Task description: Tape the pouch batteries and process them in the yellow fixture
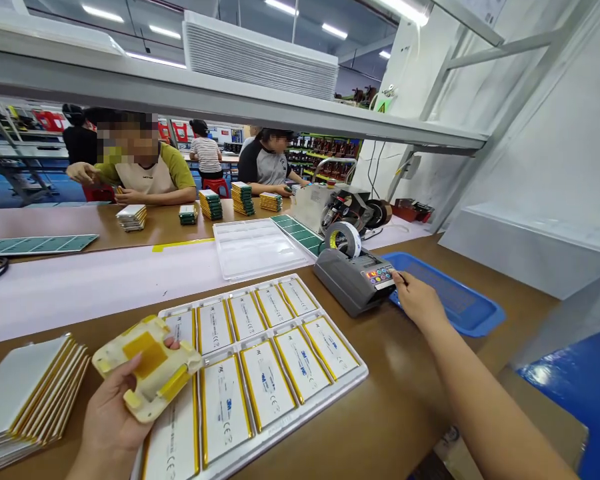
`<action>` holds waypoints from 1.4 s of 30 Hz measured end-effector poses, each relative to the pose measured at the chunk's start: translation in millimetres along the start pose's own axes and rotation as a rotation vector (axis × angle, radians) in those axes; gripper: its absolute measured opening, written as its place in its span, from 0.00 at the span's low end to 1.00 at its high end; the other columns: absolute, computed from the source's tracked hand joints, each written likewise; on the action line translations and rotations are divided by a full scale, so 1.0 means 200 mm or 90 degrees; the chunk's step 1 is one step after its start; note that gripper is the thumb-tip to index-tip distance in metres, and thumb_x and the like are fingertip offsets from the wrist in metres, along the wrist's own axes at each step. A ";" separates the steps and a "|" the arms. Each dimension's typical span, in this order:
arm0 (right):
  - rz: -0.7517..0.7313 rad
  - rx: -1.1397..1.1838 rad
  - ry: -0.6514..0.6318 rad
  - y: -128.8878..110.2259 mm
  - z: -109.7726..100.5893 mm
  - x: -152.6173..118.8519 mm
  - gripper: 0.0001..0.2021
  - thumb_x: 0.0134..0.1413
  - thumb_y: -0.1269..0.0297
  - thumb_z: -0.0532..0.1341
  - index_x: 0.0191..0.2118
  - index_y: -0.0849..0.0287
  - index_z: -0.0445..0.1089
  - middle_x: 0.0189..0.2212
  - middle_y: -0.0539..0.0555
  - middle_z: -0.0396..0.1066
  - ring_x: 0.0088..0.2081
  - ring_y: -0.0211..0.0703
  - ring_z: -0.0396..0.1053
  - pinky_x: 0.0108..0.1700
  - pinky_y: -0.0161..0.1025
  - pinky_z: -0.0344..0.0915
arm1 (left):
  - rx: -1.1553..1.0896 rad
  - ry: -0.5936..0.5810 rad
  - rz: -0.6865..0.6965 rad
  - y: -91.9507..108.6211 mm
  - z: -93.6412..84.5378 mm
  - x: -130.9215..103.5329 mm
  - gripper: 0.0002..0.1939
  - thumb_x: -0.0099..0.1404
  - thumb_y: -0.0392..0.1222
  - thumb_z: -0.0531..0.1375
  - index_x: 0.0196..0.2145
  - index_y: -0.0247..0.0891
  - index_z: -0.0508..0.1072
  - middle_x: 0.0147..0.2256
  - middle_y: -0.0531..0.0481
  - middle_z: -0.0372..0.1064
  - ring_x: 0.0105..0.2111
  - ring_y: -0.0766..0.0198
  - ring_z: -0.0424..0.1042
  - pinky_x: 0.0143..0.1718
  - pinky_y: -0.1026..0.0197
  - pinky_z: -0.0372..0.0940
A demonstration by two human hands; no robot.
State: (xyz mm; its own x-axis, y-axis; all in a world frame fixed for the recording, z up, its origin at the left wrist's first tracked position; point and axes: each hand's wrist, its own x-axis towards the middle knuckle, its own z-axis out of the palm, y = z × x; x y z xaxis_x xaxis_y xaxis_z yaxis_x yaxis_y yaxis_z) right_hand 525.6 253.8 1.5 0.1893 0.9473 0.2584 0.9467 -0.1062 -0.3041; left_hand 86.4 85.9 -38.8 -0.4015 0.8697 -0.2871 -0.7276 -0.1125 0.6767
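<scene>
My left hand (pixel 123 407) is closed around a cream plastic fixture (pixel 153 370) with raised corners and amber tape on its face. It is held above the near left part of a white tray (pixel 280 430) of flat white battery cells (pixel 225 407) with yellow edges, some marked 3M. My right hand (pixel 420 300) reaches to the front end of a grey tape dispenser (pixel 347 283), fingers pinched together beside its lit button panel. What the fingertips hold, if anything, is too small to make out. A roll of tape (pixel 345 239) sits on top of the dispenser.
Left of the tray stands a stack of cells (pixel 25 393). A blue basket (pixel 450 293) lies behind my right hand. Beyond are an empty white tray (pixel 260 247), a machine (pixel 330 207) and small stacks (pixel 210 205). A shelf (pixel 230 100) spans overhead; co-workers (pixel 150 167) sit opposite.
</scene>
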 end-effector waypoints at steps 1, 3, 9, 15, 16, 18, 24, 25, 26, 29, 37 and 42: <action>-0.009 -0.007 -0.005 -0.01 0.00 0.00 0.25 0.56 0.50 0.40 0.49 0.57 0.65 0.42 0.61 0.68 0.41 0.54 0.65 0.39 0.45 0.58 | 0.006 -0.003 0.002 0.00 0.00 0.00 0.25 0.49 0.27 0.52 0.46 0.39 0.67 0.38 0.41 0.71 0.37 0.51 0.70 0.37 0.42 0.65; -0.033 0.010 -0.007 0.00 0.01 -0.02 0.25 0.56 0.51 0.41 0.49 0.57 0.64 0.43 0.60 0.67 0.42 0.53 0.64 0.40 0.44 0.58 | 0.020 0.004 0.011 0.01 -0.01 0.01 0.25 0.48 0.27 0.52 0.45 0.39 0.68 0.38 0.42 0.71 0.38 0.51 0.70 0.36 0.42 0.65; 0.079 0.361 0.159 0.05 0.16 -0.19 0.26 0.53 0.47 0.44 0.45 0.61 0.65 0.23 0.53 0.65 0.26 0.43 0.63 0.30 0.40 0.58 | 0.037 -0.027 0.032 0.04 -0.03 -0.01 0.25 0.49 0.28 0.52 0.45 0.39 0.67 0.37 0.42 0.71 0.38 0.50 0.70 0.35 0.41 0.65; 0.300 0.856 -0.002 0.01 0.25 -0.21 0.22 0.32 0.49 0.64 0.19 0.56 0.50 0.13 0.42 0.48 0.14 0.28 0.42 0.16 0.32 0.44 | 0.048 -0.067 0.086 0.07 -0.03 -0.02 0.23 0.51 0.29 0.51 0.46 0.41 0.66 0.36 0.44 0.71 0.38 0.54 0.70 0.35 0.47 0.67; 0.309 0.862 0.020 -0.01 0.24 -0.21 0.23 0.29 0.51 0.65 0.20 0.56 0.49 0.13 0.41 0.46 0.14 0.28 0.42 0.15 0.31 0.43 | 0.045 -0.070 0.089 0.07 -0.03 -0.02 0.24 0.51 0.29 0.51 0.46 0.41 0.66 0.36 0.44 0.71 0.38 0.54 0.70 0.36 0.48 0.68; 0.300 0.836 0.100 -0.07 0.21 -0.24 0.22 0.30 0.51 0.66 0.22 0.57 0.52 0.14 0.41 0.47 0.15 0.28 0.42 0.16 0.31 0.43 | 0.017 -0.074 0.098 0.08 -0.04 -0.02 0.24 0.50 0.29 0.52 0.46 0.39 0.66 0.36 0.43 0.71 0.37 0.54 0.70 0.35 0.49 0.68; -0.389 0.478 -0.247 -0.64 0.16 -0.53 0.13 0.44 0.54 0.60 0.26 0.60 0.64 0.27 0.50 0.60 0.30 0.37 0.60 0.33 0.36 0.58 | -0.105 -0.081 0.121 0.11 -0.03 -0.07 0.19 0.50 0.33 0.54 0.42 0.37 0.68 0.34 0.45 0.70 0.35 0.56 0.70 0.37 0.49 0.66; -0.504 0.421 -0.341 -0.76 0.18 -0.60 0.12 0.46 0.55 0.59 0.26 0.60 0.64 0.29 0.51 0.61 0.33 0.38 0.61 0.37 0.37 0.58 | -0.110 -0.088 0.125 0.12 -0.03 -0.08 0.18 0.51 0.34 0.54 0.42 0.37 0.68 0.34 0.45 0.70 0.35 0.57 0.70 0.39 0.49 0.66; -0.589 0.369 -0.414 -0.88 0.20 -0.67 0.11 0.47 0.55 0.58 0.28 0.59 0.65 0.32 0.52 0.61 0.34 0.39 0.61 0.39 0.37 0.58 | -0.113 -0.093 0.134 0.12 -0.03 -0.09 0.17 0.51 0.35 0.54 0.41 0.37 0.68 0.35 0.45 0.69 0.36 0.57 0.69 0.39 0.49 0.65; -0.726 0.238 -0.535 -1.18 0.27 -0.85 0.12 0.47 0.54 0.58 0.34 0.57 0.66 0.37 0.53 0.61 0.35 0.40 0.63 0.35 0.37 0.58 | -0.118 -0.092 0.155 0.14 -0.04 -0.11 0.16 0.53 0.36 0.53 0.41 0.37 0.68 0.36 0.45 0.69 0.37 0.59 0.68 0.40 0.51 0.64; -0.684 0.030 -0.526 -1.41 0.45 -0.96 0.34 0.30 0.42 0.62 0.44 0.56 0.60 0.42 0.57 0.61 0.36 0.51 0.65 0.27 0.37 0.56 | -0.145 -0.121 0.154 0.15 -0.09 -0.11 0.16 0.54 0.36 0.53 0.41 0.36 0.68 0.35 0.46 0.68 0.38 0.60 0.67 0.42 0.52 0.62; -0.669 0.079 -0.507 -1.40 0.49 -0.89 0.18 0.48 0.50 0.55 0.41 0.55 0.60 0.40 0.54 0.64 0.35 0.47 0.65 0.28 0.36 0.54 | -0.144 -0.126 0.143 0.14 -0.08 -0.12 0.16 0.54 0.37 0.53 0.42 0.38 0.67 0.36 0.46 0.68 0.37 0.59 0.68 0.41 0.52 0.62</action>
State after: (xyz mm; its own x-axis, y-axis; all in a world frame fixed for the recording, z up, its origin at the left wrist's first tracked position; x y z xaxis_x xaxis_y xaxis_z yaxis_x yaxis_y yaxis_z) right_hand 201.3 145.3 -49.9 -0.8585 0.4833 -0.1712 0.5099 0.7696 -0.3843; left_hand 67.1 55.2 -23.8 -0.4659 0.8848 0.0022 -0.7470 -0.3947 0.5349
